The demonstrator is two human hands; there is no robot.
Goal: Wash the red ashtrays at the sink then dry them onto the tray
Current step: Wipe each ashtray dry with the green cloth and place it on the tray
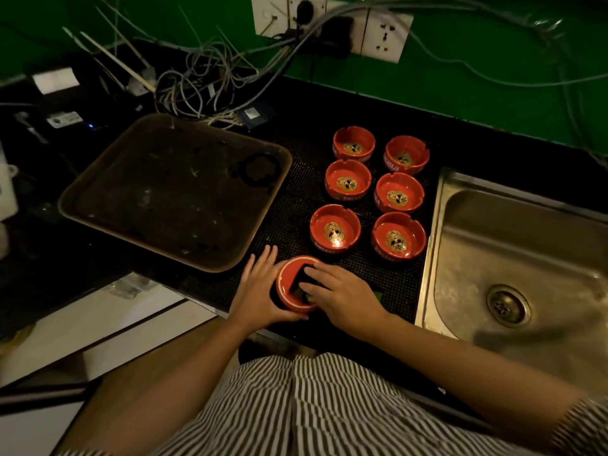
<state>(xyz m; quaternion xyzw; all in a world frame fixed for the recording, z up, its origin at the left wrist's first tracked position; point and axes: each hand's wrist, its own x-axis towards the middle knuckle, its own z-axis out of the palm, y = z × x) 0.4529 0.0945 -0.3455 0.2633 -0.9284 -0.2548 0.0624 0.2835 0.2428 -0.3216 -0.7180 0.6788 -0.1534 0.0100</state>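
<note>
Dim, warm light, seemingly from overhead. One glare spot sits in an ashtray (335,230) near centre. Deep shadow at 9 o'clock. Wide-angle bending at the edges; shirt (316,406) at 6 o'clock blurred.

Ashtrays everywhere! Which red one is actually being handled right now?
The seventh ashtray, nearest the person at the counter's front edge. The left hand steadies it while the right hand presses a dark sponge inside. The other six sit untouched.
</note>
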